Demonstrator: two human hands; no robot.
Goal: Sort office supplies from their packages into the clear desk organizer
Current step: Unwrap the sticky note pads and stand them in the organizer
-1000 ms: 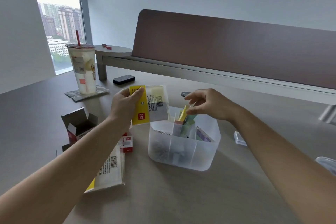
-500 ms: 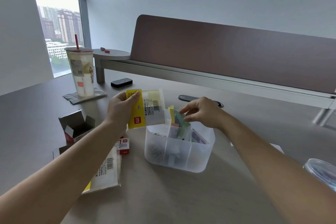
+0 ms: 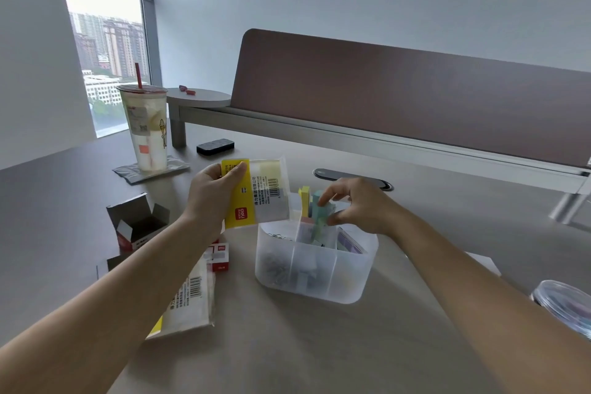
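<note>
Steadying the sticky-note packet (image 3: 256,193) at frame centre, the left hand (image 3: 212,193) grips it, while coloured notes (image 3: 315,213) are pinched by the right hand (image 3: 358,205) over the organizer (image 3: 315,269).

The clear organizer (image 3: 315,269) sits on the desk, frosted plastic with rounded corners, split by dividers. Left section has a pile of metal clips (image 3: 275,262), middle one holds pastel sticky notes (image 3: 315,214) standing upright and poking above the rim, yellow and teal ones tallest. Held just above its left rim is a yellow-and-clear package (image 3: 256,192), tilted, barcode side up. Two more packages lie flat to the left: a white barcode bag (image 3: 188,301) and a small red box (image 3: 219,257).
</note>
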